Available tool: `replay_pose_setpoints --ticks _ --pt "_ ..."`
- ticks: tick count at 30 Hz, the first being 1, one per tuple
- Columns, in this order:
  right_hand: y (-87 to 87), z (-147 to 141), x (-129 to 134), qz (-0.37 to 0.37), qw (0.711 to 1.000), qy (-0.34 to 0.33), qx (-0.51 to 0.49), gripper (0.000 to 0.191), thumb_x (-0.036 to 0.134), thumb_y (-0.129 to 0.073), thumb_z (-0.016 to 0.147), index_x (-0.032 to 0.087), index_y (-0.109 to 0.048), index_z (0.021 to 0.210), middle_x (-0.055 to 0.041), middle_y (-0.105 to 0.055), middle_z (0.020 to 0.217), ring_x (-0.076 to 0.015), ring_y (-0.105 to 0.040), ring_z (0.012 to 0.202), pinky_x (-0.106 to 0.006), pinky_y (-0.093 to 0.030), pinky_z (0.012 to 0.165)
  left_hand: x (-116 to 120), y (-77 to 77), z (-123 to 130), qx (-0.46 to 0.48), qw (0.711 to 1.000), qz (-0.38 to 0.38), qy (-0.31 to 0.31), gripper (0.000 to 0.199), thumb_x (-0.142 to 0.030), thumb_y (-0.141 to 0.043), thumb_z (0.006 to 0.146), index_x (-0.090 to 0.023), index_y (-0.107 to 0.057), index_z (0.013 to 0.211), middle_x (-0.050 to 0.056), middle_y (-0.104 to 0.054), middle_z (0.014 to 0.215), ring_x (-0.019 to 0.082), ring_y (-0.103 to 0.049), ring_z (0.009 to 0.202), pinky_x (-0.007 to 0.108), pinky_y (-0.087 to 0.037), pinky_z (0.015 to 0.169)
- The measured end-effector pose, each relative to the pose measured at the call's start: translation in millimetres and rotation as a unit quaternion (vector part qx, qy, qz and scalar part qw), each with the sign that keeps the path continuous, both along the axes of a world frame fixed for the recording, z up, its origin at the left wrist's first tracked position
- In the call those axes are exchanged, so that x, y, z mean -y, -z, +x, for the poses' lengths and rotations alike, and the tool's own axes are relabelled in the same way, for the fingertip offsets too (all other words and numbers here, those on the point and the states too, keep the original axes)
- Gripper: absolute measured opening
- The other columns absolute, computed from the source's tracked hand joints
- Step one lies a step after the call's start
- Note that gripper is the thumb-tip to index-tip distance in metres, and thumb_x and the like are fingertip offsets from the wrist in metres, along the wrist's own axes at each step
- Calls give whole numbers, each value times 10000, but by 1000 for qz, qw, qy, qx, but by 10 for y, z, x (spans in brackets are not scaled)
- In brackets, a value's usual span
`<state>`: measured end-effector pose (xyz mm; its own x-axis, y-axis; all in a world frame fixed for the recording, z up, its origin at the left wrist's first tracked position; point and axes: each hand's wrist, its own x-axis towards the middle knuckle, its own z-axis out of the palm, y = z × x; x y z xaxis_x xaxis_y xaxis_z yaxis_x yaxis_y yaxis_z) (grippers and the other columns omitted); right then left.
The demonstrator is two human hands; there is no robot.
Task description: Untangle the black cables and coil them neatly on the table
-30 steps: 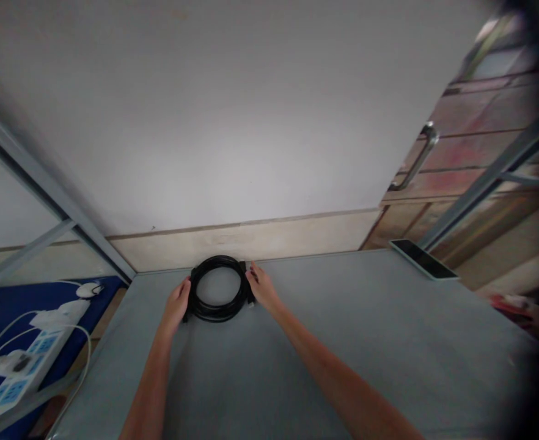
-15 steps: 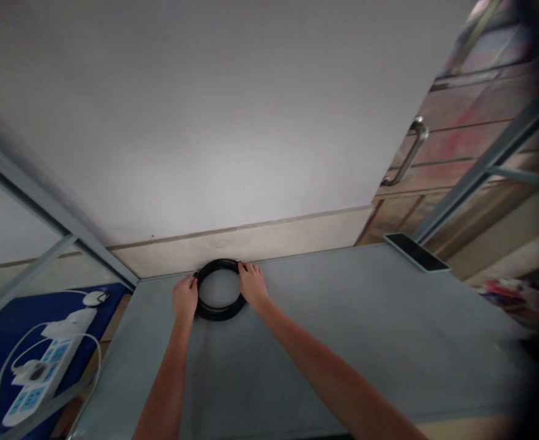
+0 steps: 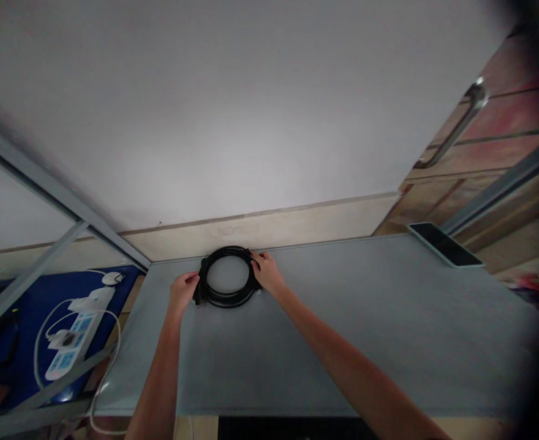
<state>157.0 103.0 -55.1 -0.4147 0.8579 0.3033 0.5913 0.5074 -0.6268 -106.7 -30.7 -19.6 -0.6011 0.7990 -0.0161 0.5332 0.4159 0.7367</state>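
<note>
Your coil of black cable [image 3: 227, 277] lay flat on the grey table top [image 3: 365, 342], close to the far edge by the wall, ring-shaped, so no real long axis, just a round loop with a hollow middle. Your left hand [image 3: 183, 291] was on its left side and your right hand [image 3: 267, 273] on its upper right, so the coil sat between them and both were about equally near. Your left fingers [image 3: 192, 278] were together and curled onto the coil's left rim, right by a black plug end [image 3: 199, 291] that stuck out of the loop there. Your right fingers [image 3: 255, 259] were together too and pinched over the rim; you gripped from both sides, though how hard could not be told. No brand, label or writing could be read on the cable. Off to your left, a white power strip [image 3: 74, 342] with blue socket panels lay on a blue surface [image 3: 13, 360], white cords running from it, its markings too small to read. At the table's far right sat a dark-screened phone [image 3: 444, 244] in a pale green case, nothing legible on it.
</note>
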Motion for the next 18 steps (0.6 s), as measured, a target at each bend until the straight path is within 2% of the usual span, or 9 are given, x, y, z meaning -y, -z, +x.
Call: replay_pose_setpoints --ticks 4,9,13,18 --pt "89 55 48 1 999 8 -32 415 251 -449 950 166 -562 1341 -140 -592 1141 -230 -556 1057 -338 -425 987 166 33 46 -44 999 2 14 314 -357 -649 783 -157 -733 1011 100 -748 995 245 -689 943 369 -507 904" --pt "126 -22 106 18 999 -27 7 494 224 -457 934 166 -473 1424 -148 -570 1268 -258 -508 1159 -410 -380 1042 22 147 244 -88 996 29 -2 384 -345 -537 881 -159 -675 1187 122 -680 1218 255 -616 1155 385 -439 1026" --pt "118 -60 147 36 998 -38 32 515 163 -419 928 98 -445 1438 -169 -560 1299 -267 -495 1154 -404 -388 1036 -62 200 408 -101 994 35 -13 414 -311 -457 920 -133 -651 1239 149 -648 1264 277 -575 1222 400 -410 1057" --pt "106 214 308 29 999 -19 19 502 145 -455 896 86 -500 1393 -171 -583 1258 -271 -515 1110 -393 -424 1011 91 250 708 -93 995 33 -18 433 -359 -454 927 -137 -651 1242 147 -651 1258 285 -581 1215 407 -435 1037"
